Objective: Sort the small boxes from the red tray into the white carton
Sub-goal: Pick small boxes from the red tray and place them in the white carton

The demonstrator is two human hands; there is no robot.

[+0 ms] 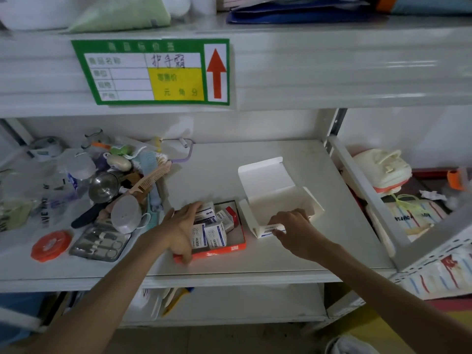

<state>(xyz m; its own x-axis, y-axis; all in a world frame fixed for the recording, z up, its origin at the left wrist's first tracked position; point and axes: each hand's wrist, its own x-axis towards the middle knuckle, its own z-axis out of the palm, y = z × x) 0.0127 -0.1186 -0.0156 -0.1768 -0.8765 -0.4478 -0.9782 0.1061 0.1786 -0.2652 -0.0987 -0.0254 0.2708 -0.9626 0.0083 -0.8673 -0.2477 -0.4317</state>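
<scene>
A shallow red tray sits on the white shelf, holding several small white-and-blue boxes. My left hand rests over the tray's left side, thumb on its front left corner and fingers touching a box at the back. To the right stands the white carton with its lid tilted open. My right hand pinches one small white-and-blue box at the carton's near left corner.
Left of the tray lies a clutter pile: a manicure set, an orange round lid, a comb, a metal cup. A shelf upright bounds the right side, with bags beyond it. A green price label hangs above.
</scene>
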